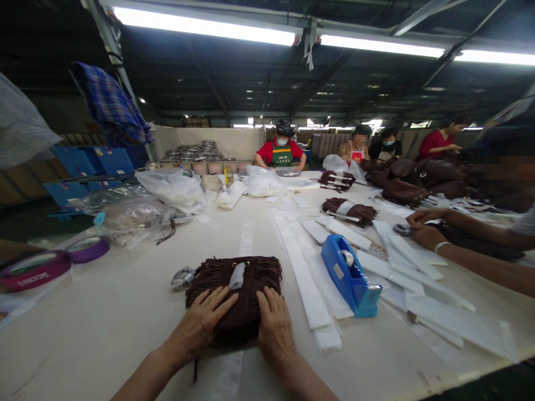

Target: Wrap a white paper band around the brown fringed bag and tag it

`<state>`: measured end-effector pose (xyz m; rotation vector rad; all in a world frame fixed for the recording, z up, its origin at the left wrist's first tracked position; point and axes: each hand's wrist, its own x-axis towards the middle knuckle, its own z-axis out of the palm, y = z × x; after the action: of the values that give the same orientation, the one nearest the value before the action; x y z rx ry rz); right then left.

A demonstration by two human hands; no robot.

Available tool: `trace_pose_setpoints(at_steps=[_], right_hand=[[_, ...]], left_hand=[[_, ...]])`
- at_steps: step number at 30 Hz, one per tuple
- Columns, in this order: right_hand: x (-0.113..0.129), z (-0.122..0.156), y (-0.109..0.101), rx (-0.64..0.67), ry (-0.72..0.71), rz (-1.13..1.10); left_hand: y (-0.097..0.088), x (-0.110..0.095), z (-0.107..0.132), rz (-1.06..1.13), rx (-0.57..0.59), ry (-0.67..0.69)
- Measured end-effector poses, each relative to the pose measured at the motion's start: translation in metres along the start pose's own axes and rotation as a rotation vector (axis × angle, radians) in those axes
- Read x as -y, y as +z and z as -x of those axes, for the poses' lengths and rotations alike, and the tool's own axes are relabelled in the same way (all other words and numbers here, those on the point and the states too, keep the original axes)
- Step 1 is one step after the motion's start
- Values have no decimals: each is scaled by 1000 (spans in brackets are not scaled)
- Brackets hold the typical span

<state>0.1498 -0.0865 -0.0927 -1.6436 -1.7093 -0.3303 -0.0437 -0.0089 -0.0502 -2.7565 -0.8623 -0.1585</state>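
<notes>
A dark brown fringed bag (232,278) lies on the table in front of me, over a long pale strip (246,239) that shows beyond it and below it. My left hand (204,320) rests on its left side with the fingers stretched out. On the right side lies my right hand (273,323), its fingers also extended and flat on the fringe. A small piece of translucent wrapping (237,275) sits at the bag's upper middle, near metal eyelets. Something wrapped in grey plastic (183,277) sticks out at the left edge.
A blue tape dispenser (351,275) stands right of the bag among white strips (305,278). Rolls of tape (37,270) lie at far left, beside plastic bags (134,217). A co-worker's hands (430,228) work at right. Brown fringed bundles (349,210) lie farther back.
</notes>
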Motion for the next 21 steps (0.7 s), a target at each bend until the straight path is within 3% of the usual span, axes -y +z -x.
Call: trace_pose_setpoints(at_steps=[5, 9, 13, 16, 18, 21], right_hand=[[-47, 10, -13, 50, -149, 24], [-66, 22, -27, 129, -3, 85], [-32, 24, -51, -34, 113, 114], [11, 12, -58, 15, -62, -52], [25, 1, -48, 78, -178, -85], [13, -11, -20, 66, -216, -35]], left_hand=[[10, 0, 2, -94, -137, 74], [20, -4, 4, -175, -269, 85], [25, -9, 5, -197, -332, 84], [23, -12, 5, -201, -308, 93], [18, -10, 4, -152, -260, 83], [8, 5, 4, 85, -122, 63]])
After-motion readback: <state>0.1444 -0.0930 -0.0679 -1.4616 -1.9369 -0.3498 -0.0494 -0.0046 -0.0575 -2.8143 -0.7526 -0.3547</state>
